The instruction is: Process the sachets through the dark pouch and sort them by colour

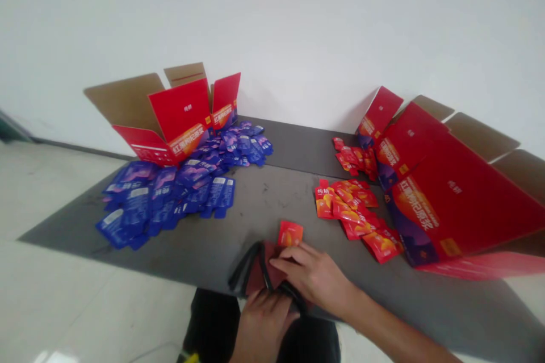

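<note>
A dark red pouch with black edging (254,276), perhaps a wallet, sits at the front edge of the grey table. My left hand (264,320) is closed on its near side from below. My right hand (317,278) has its thumb and fingers pinched together at the pouch's right part; what lies between the fingertips is mostly hidden. Just beyond these fingers, a red sachet with an orange print (291,233) lies flat, its lower part covered by the pouch and hand.
On the left, blue sachets (164,198) are heaped before open red cartons (183,119). Red sachets (355,207) lie on the right beside more open red cartons (460,192). The grey table (272,195) meets a white wall (281,39). My dark-clothed legs (215,323) are below.
</note>
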`<action>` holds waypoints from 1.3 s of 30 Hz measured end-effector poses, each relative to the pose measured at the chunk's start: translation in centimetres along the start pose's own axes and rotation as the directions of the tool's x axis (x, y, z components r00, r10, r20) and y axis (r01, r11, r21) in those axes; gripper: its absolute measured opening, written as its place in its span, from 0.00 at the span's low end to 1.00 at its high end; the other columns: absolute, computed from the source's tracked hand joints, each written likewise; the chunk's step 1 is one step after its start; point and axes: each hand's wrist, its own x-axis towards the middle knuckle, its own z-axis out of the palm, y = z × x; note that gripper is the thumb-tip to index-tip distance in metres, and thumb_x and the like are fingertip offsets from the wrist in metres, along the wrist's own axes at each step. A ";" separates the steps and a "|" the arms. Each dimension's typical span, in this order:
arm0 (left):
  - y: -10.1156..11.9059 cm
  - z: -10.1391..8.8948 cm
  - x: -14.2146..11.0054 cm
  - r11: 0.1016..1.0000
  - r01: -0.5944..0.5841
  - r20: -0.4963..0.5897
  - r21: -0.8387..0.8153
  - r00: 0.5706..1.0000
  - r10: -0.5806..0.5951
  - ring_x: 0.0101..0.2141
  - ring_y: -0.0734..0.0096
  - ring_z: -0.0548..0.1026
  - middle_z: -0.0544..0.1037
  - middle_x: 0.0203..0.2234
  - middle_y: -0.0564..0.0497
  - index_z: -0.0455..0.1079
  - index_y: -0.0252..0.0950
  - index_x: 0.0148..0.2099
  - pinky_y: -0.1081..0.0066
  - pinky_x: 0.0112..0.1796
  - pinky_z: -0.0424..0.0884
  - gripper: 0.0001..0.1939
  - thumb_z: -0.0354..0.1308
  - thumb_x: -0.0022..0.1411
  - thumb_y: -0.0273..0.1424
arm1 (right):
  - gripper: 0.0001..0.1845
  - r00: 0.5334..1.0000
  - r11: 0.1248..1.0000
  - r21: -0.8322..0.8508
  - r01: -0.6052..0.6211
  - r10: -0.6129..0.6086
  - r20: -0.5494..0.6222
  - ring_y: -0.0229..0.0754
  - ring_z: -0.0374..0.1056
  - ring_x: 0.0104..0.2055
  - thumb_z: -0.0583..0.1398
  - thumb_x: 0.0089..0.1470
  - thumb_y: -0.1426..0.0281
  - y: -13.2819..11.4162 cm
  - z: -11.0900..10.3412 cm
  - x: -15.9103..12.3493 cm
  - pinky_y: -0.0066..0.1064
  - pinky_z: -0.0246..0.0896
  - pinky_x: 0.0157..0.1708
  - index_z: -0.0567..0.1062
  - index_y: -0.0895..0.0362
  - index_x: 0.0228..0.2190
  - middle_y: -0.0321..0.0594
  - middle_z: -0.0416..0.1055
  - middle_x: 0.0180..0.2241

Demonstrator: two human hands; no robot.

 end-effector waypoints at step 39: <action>-0.5 -1.2 0.8 0.989 -0.134 0.000 0.062 0.991 0.134 0.52 0.62 0.79 0.79 0.55 0.51 0.71 0.38 0.57 0.63 0.46 0.77 0.13 0.53 0.74 0.34 | 0.17 0.979 0.980 -0.137 -0.141 0.117 -0.167 0.46 0.73 0.47 0.59 0.65 0.72 7.4 -0.1 3.6 0.40 0.74 0.47 0.75 0.53 0.54 0.45 0.75 0.46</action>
